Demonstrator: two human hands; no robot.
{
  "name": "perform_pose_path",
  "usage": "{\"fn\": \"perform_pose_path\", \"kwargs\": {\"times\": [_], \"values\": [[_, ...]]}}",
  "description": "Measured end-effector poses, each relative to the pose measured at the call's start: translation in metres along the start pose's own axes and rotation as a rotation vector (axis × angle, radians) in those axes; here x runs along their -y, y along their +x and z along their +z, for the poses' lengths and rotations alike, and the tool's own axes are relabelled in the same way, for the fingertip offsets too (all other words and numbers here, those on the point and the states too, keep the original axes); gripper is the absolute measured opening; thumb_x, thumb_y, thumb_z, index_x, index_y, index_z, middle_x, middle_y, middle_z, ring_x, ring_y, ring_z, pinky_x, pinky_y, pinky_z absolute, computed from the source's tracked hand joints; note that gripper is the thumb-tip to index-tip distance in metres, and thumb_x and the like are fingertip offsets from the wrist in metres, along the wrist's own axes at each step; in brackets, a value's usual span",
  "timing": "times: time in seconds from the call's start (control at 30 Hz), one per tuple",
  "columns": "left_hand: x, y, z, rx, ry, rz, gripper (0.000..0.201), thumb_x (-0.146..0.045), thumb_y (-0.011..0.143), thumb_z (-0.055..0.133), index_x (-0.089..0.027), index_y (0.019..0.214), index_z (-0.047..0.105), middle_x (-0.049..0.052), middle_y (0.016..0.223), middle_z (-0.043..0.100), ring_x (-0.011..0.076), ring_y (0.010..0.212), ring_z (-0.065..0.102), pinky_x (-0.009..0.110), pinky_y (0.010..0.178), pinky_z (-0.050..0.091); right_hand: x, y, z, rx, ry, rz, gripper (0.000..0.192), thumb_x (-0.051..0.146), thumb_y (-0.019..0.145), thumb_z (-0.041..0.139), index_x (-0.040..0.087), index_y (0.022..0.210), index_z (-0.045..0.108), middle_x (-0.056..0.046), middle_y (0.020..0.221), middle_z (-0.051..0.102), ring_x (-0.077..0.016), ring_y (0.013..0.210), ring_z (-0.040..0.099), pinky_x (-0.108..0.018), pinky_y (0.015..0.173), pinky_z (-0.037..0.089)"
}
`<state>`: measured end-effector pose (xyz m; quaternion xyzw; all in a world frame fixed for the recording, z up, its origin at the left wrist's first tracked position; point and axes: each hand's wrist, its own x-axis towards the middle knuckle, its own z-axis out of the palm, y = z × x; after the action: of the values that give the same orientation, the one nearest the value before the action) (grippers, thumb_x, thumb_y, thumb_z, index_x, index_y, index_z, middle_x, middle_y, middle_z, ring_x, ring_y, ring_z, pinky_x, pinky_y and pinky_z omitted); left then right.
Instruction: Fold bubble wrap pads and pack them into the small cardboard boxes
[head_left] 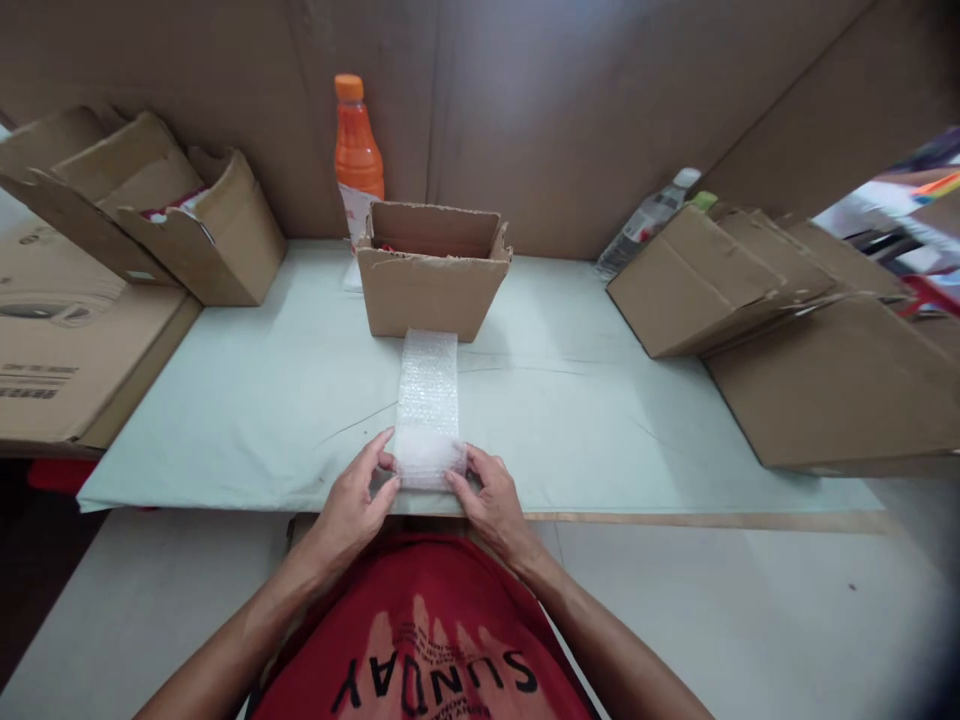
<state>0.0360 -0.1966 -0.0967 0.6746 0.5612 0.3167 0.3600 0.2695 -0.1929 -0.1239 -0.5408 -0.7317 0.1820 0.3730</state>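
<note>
Wrap (427, 405) end between both hands

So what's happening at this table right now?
A person in a red shirt has both hands on the near end of a strip of bubble wrap lying flat on the pale table cover. The left hand and right hand pinch its near end. Its far end reaches an open cardboard box, with an orange bottle behind.

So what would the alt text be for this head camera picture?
Both hands, left hand and right hand, pinch the near end of a bubble wrap strip on a pale green table. Behind it stand an open cardboard box and an orange bottle.
</note>
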Motion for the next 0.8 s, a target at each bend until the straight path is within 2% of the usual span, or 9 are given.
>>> {"fn": "perform_pose_path", "kwargs": {"times": [0.13,0.23,0.33,0.4,0.47,0.53,0.63,0.7,0.8], "values": [[0.009,0.022,0.022,-0.098,0.144,0.016,0.054,-0.024,0.089,0.049,-0.013,0.142,0.047,0.005,0.087,0.068,0.0209,0.082,0.064,0.039,0.083,0.053,-0.001,-0.004,-0.009,-0.094,-0.171,-0.118,0.050,0.028,0.095,0.059,0.017,0.143,0.046,-0.014,0.115,0.069,-0.0275,0.101,0.064,-0.043,0.085,0.051],[0.016,0.029,0.023,-0.086,0.273,0.077,0.050,-0.022,0.089,0.052,-0.015,0.139,0.051,0.002,0.080,0.066,0.0212,0.077,0.061,0.039,0.079,0.052,0.004,-0.005,-0.015,0.051,-0.207,-0.254,0.045,0.023,0.092,0.061,0.019,0.136,0.052,-0.016,0.130,0.064,-0.0295,0.116,0.059,-0.046,0.093,0.048],[0.016,0.027,0.019,-0.124,0.376,0.166,0.040,-0.023,0.093,0.053,-0.018,0.132,0.056,0.006,0.090,0.067,0.0226,0.084,0.062,0.040,0.081,0.052,0.005,0.000,-0.012,0.223,-0.232,-0.327,0.036,0.017,0.090,0.061,0.020,0.126,0.060,-0.015,0.136,0.063,-0.0312,0.124,0.056,-0.048,0.095,0.047],[0.012,0.023,0.015,-0.145,0.387,0.277,0.038,-0.023,0.094,0.055,-0.018,0.131,0.058,0.012,0.110,0.067,0.0253,0.102,0.062,0.042,0.090,0.051,0.002,0.005,-0.007,0.228,-0.227,-0.348,0.029,0.012,0.092,0.058,0.019,0.120,0.063,-0.013,0.131,0.067,-0.0299,0.121,0.059,-0.047,0.093,0.047],[0.008,0.018,0.012,-0.107,0.366,0.397,0.040,-0.021,0.092,0.057,-0.018,0.132,0.057,0.014,0.123,0.065,0.0268,0.114,0.060,0.044,0.097,0.049,-0.002,0.011,-0.004,0.197,-0.175,-0.353,0.026,0.009,0.095,0.054,0.019,0.116,0.065,-0.011,0.119,0.073,-0.0263,0.111,0.064,-0.043,0.088,0.049],[0.003,0.013,0.011,-0.044,0.332,0.448,0.041,-0.016,0.092,0.055,-0.019,0.133,0.056,0.010,0.115,0.069,0.0239,0.107,0.062,0.040,0.093,0.051,-0.004,0.015,-0.003,0.192,-0.082,-0.309,0.025,0.010,0.097,0.052,0.019,0.115,0.066,-0.009,0.106,0.076,-0.0223,0.097,0.067,-0.039,0.082,0.051],[0.001,0.009,0.012,-0.035,0.272,0.374,0.038,-0.014,0.094,0.051,-0.019,0.131,0.058,0.004,0.087,0.070,0.0185,0.081,0.064,0.031,0.074,0.053,-0.002,0.017,-0.008,0.215,0.064,-0.186,0.023,0.014,0.100,0.050,0.022,0.114,0.067,-0.005,0.098,0.077,-0.0180,0.088,0.069,-0.033,0.078,0.054],[0.002,0.011,0.014,-0.062,0.267,0.313,0.035,-0.017,0.095,0.053,-0.018,0.129,0.060,0.004,0.087,0.071,0.0180,0.077,0.064,0.030,0.071,0.053,0.001,0.016,-0.013,0.143,0.067,-0.156,0.022,0.018,0.100,0.052,0.022,0.116,0.066,-0.007,0.104,0.076,-0.0191,0.093,0.069,-0.034,0.081,0.055],[0.007,0.018,0.020,-0.107,0.330,0.279,0.032,-0.021,0.094,0.056,-0.017,0.126,0.062,0.007,0.097,0.074,0.0199,0.079,0.067,0.033,0.074,0.054,0.005,0.012,-0.020,0.044,-0.047,-0.231,0.023,0.018,0.097,0.055,0.021,0.118,0.064,-0.011,0.110,0.071,-0.0226,0.099,0.065,-0.038,0.082,0.052]]}}
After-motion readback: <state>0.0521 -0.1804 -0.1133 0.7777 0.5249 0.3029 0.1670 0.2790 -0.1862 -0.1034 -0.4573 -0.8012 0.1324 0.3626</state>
